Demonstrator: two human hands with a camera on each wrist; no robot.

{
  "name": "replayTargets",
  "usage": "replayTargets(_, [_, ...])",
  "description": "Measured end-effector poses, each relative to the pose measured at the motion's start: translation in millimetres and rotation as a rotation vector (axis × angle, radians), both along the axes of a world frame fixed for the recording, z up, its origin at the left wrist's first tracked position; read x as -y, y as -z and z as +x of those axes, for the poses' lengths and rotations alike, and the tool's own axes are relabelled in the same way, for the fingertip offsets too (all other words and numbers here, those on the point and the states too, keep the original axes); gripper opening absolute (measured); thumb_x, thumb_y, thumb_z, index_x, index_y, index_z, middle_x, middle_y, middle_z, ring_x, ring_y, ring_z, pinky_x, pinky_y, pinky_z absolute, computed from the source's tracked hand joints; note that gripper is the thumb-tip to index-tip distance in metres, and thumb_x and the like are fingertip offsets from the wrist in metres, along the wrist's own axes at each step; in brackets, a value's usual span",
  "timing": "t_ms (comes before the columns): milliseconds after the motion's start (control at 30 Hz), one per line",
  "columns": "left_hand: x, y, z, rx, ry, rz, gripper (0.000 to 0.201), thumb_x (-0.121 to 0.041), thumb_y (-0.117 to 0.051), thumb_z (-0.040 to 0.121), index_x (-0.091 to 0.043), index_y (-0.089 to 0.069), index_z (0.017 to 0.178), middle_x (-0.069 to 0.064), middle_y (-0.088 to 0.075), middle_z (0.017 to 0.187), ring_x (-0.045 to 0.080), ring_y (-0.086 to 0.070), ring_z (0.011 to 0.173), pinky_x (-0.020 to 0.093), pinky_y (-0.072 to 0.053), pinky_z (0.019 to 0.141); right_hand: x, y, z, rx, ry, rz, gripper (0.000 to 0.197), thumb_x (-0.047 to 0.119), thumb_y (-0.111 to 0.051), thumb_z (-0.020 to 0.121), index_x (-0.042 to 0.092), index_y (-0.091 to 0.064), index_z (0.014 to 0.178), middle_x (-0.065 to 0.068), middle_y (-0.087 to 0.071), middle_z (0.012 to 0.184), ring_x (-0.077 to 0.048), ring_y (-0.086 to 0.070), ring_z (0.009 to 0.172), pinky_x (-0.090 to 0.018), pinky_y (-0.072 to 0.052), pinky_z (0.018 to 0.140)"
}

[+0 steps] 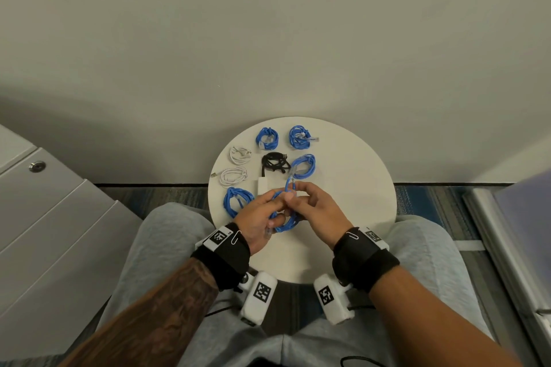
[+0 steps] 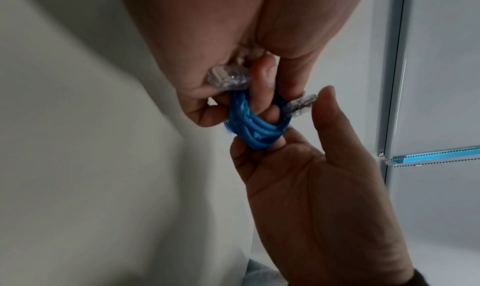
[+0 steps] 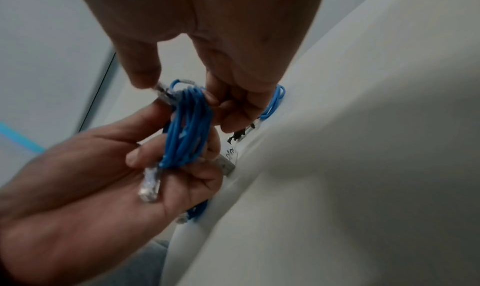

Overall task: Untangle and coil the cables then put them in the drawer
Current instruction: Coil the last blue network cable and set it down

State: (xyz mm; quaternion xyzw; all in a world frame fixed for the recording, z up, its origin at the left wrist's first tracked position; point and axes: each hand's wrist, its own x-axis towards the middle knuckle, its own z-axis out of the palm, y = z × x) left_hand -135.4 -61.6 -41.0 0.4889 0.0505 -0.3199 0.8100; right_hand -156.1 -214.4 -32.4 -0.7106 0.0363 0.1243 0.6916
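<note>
Both hands hold one coiled blue cable just above the near part of the round white table. My left hand grips the coil with fingers curled through its loops, and one clear connector lies on its palm. My right hand pinches the cable's other end near its clear connector at the top of the coil. A short loop of blue cable sticks up between the two hands.
On the table lie several coiled blue cables, two white cables, a black cable and a white adapter. A grey drawer cabinet with a lock stands left; another cabinet stands right.
</note>
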Motion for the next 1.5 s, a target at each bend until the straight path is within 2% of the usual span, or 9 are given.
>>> replayTargets(67, [1,1,-2,0.012,-0.015,0.004,0.033,-0.024,-0.052,0.097,-0.011,-0.059,0.126,0.000,-0.049,0.068,0.003,-0.028,0.044,0.013,-0.031,0.047,-1,1,0,0.044,0.010,-0.087,0.029,0.036,-0.057,0.099,0.012,-0.057,0.117,-0.005,-0.076,0.081,-0.009,-0.070,0.071,-0.020,-0.051,0.070])
replayTargets(233, [5,7,-3,0.042,-0.085,0.041,0.031,-0.022,-0.045,0.102,-0.011,-0.059,0.127,0.002,-0.056,0.080,0.004,-0.031,0.047,0.014,-0.028,0.047,-8,10,-2,0.141,0.119,-0.298,0.026,0.049,-0.050,0.100,0.024,-0.057,0.106,-0.003,-0.074,0.080,-0.022,-0.069,0.074,-0.042,-0.057,0.075])
replayTargets(400, [8,7,-7,0.148,-0.065,0.149,0.029,-0.019,-0.045,0.103,-0.010,-0.057,0.127,-0.005,-0.055,0.079,0.005,-0.031,0.050,0.014,-0.028,0.047,-5,11,2,0.180,0.246,-0.290,0.030,0.046,-0.054,0.099,0.017,-0.054,0.090,-0.007,-0.067,0.079,-0.023,-0.064,0.069,-0.048,-0.057,0.070])
replayTargets(600, [11,8,-7,0.239,-0.011,0.181,0.029,-0.009,-0.050,0.099,-0.010,-0.055,0.128,-0.002,-0.047,0.071,0.005,-0.031,0.050,0.016,-0.030,0.047,0,10,5,0.181,0.325,-0.313,0.041,0.045,-0.062,0.094,0.010,-0.053,0.076,-0.017,-0.060,0.073,-0.019,-0.050,0.062,-0.046,-0.052,0.066])
replayTargets(767, [7,11,-5,0.269,-0.071,0.305,0.018,-0.018,-0.055,0.098,-0.017,-0.063,0.115,-0.001,-0.046,0.069,0.009,-0.031,0.054,0.021,-0.028,0.049,2,8,2,0.203,0.278,-0.432,0.051,0.058,-0.054,0.094,0.012,-0.060,0.072,-0.008,-0.067,0.070,-0.027,-0.064,0.069,-0.040,-0.054,0.065])
replayTargets(967, [2,13,-5,0.284,-0.092,0.358,0.020,-0.025,-0.059,0.096,-0.018,-0.063,0.114,-0.008,-0.056,0.065,0.006,-0.038,0.052,0.019,-0.036,0.049,4,2,3,-0.220,0.143,0.094,0.034,0.046,-0.065,0.092,0.012,-0.063,0.088,-0.007,-0.070,0.083,-0.020,-0.067,0.079,-0.032,-0.055,0.073])
replayTargets(1100, [3,10,-6,0.285,-0.080,0.407,0.015,-0.022,-0.061,0.095,-0.016,-0.064,0.108,-0.009,-0.053,0.061,0.008,-0.037,0.051,0.020,-0.034,0.047,9,-2,1,-0.044,0.161,-0.062,0.019,0.034,-0.068,0.092,0.018,-0.068,0.082,0.001,-0.068,0.077,-0.010,-0.061,0.074,-0.025,-0.049,0.069])
replayTargets(1267, [5,1,0,-0.027,0.024,0.132,0.032,-0.030,-0.047,0.100,-0.008,-0.065,0.114,0.000,-0.031,0.058,0.006,-0.022,0.042,0.017,-0.016,0.040,16,-11,7,0.248,0.289,-0.194,0.022,0.026,-0.071,0.092,0.010,-0.067,0.078,-0.015,-0.065,0.077,-0.012,-0.052,0.070,-0.022,-0.045,0.067])
replayTargets(1500, [5,0,-4,0.177,0.132,0.332,0.024,-0.028,-0.061,0.094,-0.006,-0.055,0.100,-0.005,-0.033,0.059,0.006,-0.025,0.048,0.017,-0.024,0.044,23,-25,10,0.362,0.344,-0.277,0.021,0.022,-0.072,0.091,0.009,-0.065,0.076,-0.011,-0.066,0.077,-0.009,-0.051,0.068,-0.015,-0.042,0.064])
